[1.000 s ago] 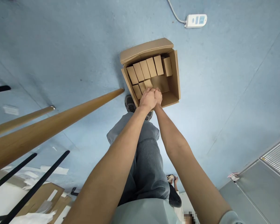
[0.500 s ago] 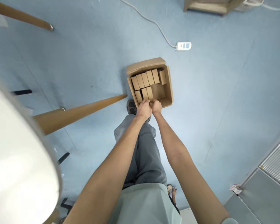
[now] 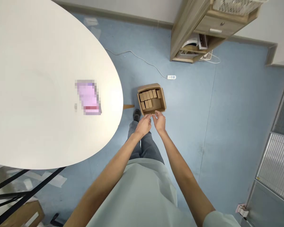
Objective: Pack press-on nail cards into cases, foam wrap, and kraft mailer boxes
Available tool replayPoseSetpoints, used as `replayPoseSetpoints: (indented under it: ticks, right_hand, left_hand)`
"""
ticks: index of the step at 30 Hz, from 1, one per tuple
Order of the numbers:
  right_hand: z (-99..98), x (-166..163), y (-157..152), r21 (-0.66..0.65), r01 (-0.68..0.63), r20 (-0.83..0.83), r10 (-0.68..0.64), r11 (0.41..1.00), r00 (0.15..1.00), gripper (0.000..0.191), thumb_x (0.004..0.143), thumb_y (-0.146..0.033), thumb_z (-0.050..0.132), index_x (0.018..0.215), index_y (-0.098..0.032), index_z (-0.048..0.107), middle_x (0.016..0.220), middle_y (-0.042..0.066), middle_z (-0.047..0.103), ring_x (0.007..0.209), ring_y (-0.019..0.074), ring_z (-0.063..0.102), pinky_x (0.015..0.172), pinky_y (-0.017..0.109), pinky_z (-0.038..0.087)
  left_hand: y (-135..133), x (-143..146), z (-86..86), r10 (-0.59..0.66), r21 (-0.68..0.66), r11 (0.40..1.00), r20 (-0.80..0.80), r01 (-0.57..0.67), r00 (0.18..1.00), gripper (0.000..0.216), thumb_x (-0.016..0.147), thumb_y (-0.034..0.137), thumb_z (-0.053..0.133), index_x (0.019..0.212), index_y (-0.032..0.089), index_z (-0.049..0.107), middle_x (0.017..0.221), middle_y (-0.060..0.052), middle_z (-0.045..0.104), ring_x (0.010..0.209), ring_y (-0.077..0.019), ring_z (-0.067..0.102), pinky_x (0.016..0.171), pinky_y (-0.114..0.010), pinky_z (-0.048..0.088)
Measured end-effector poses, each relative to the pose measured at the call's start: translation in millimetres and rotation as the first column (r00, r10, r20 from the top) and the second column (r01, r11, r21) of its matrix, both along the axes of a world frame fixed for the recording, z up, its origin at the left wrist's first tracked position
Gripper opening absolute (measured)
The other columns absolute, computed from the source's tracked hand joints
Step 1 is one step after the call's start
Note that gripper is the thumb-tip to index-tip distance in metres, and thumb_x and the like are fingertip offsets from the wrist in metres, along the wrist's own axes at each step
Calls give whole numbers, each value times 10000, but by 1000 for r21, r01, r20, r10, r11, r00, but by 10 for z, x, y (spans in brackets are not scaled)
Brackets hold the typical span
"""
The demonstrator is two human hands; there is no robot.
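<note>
An open cardboard box (image 3: 164,104) rests on the blue floor beyond my feet. Several small brown cartons (image 3: 148,95) stand in it in two rows along its far and left parts. Over the box's near edge, my left hand (image 3: 144,124) and my right hand (image 3: 159,122) come together, fingertips nearly touching. Both hands have their fingers bent into a pinch. Whatever may be between the fingertips is too small to make out. Some bare bottom shows inside the box at the right.
A white round-edged table (image 3: 49,138) fills the left, with a pixelated pink-purple item (image 3: 88,97) on it. A white power strip (image 3: 171,77) and its cord lie beyond the box. A wooden cabinet (image 3: 191,28) stands at the far wall, glass panels (image 3: 275,157) at right.
My view has risen and the body is more upright, so the tabletop and cabinet now show. Both hands have lifted away from the box with their fingertips still close together. The cartons look unmoved.
</note>
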State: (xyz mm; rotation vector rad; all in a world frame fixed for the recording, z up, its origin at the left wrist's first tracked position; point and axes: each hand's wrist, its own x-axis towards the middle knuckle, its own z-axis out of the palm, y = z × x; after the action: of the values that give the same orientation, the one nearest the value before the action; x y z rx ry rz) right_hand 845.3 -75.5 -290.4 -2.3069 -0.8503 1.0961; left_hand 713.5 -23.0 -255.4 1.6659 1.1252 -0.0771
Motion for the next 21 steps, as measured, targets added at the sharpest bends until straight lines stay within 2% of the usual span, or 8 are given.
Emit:
replayPoseSetpoints:
  ticks: [4, 8, 15, 21]
  right_hand:
    - [661, -102, -30, 148, -13, 5, 12, 989, 1000, 358, 1088, -313, 663, 1372, -121, 763, 1399, 234, 814, 1269, 310, 818, 1171, 486, 629]
    - [1214, -302, -60, 228, -14, 16, 11, 974, 1000, 352, 1087, -354, 665, 1348, -147, 779, 1372, 206, 823, 1232, 304, 824, 1169, 497, 636]
    - [1999, -970, -129, 301, -81, -3, 85, 950, 996, 363, 1096, -457, 676, 1339, -217, 798, 1403, 159, 802, 1249, 287, 814, 1172, 482, 644]
    - [2381, -1984, -109, 375, -127, 46, 118, 918, 992, 344, 1075, -459, 694, 1302, -228, 813, 1366, 154, 803, 1199, 290, 825, 1162, 500, 658]
  left_hand:
    - [-15, -376, 703, 44, 62, 997, 65, -48, 997, 553, 1042, 98, 427, 1511, 190, 705, 1615, -148, 696, 1515, -305, 675, 1342, -503, 510]
    - [-73, -857, 1223, 113, 95, 988, 103, -123, 988, 513, 1095, 206, 413, 1521, 214, 699, 1591, -133, 716, 1452, -307, 717, 1292, -510, 558]
    - [-212, -1771, 1826, 262, 106, 955, 144, -278, 954, 484, 1113, 346, 433, 1496, 223, 703, 1564, -132, 737, 1384, -311, 746, 1212, -516, 606]
    - [-253, -2914, 2207, 340, 87, 928, 192, -361, 921, 472, 1117, 410, 470, 1503, 271, 704, 1575, -101, 734, 1299, -301, 775, 1042, -467, 666]
